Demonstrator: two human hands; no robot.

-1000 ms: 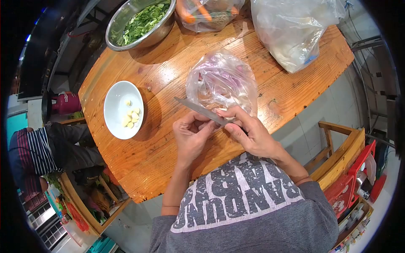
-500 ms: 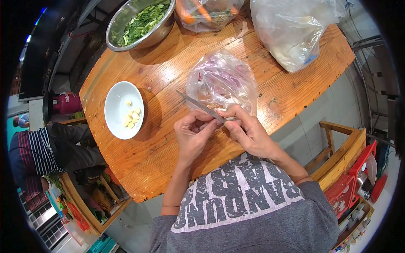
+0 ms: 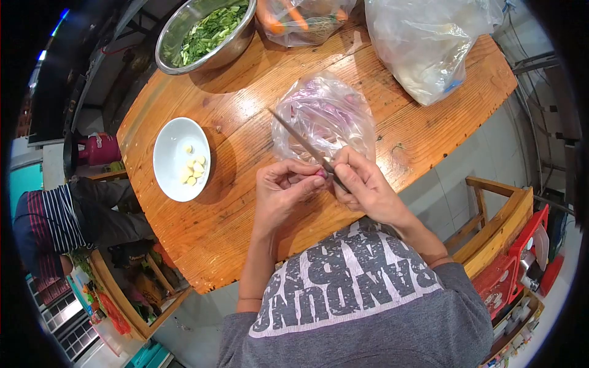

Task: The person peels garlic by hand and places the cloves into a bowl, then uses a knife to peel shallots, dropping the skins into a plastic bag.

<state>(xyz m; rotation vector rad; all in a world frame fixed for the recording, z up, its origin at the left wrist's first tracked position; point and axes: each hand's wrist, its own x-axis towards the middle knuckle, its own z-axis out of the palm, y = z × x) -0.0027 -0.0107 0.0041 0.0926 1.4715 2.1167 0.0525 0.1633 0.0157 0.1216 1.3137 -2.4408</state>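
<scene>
Between the thumb and fingers of my left hand [image 3: 279, 195] is a small purple-skinned bulb [image 3: 321, 173], like a shallot, mostly covered by the fingertips. My right hand [image 3: 367, 191] is closed round the handle of a knife [image 3: 300, 140]. Its blade points up and to the left, its base right beside the bulb. Just beyond both hands lies a clear plastic bag [image 3: 325, 110] with purple and whitish contents. A white bowl [image 3: 167, 158] to the left holds several peeled, pale garlic cloves [image 3: 195, 168].
Chopped greens fill a steel bowl [image 3: 236, 52] at the table's back left. Beside it sit a bag of carrots [image 3: 300, 24] and a large plastic bag [image 3: 423, 55]. A person in a striped shirt [image 3: 61, 214] is at the left. A wooden chair [image 3: 500, 224] stands at the right.
The knife has swung more upright and its handle has drawn back from the left fingertips. The purple bulb now shows between the left fingers.
</scene>
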